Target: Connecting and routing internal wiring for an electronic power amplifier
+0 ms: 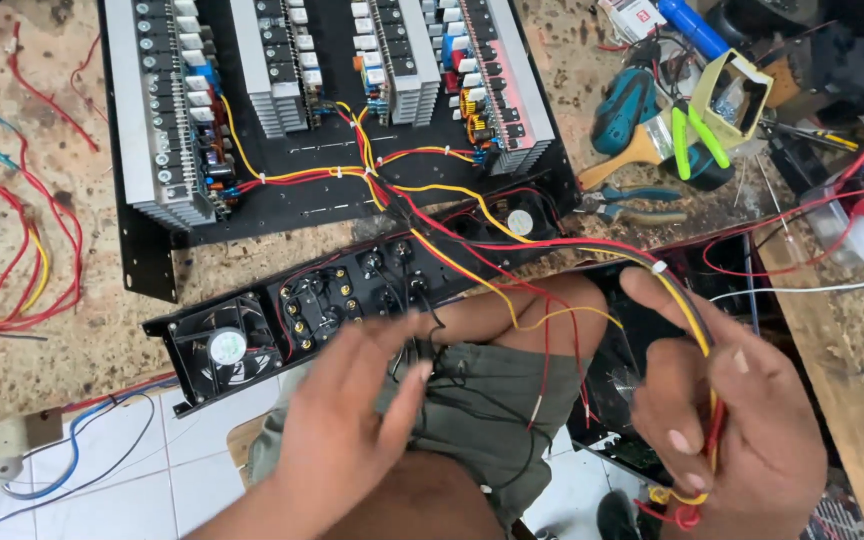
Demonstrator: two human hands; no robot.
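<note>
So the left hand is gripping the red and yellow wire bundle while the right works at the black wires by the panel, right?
Not quite: the hands are swapped. The head view shows the right hand gripping the red and yellow wire bundle, while the left hand works at the black wires by the panel.

Bright even daylight, soft shadows, hands [352, 420] motion-blurred, edges slightly bowed — perhaps mild glare top right
</note>
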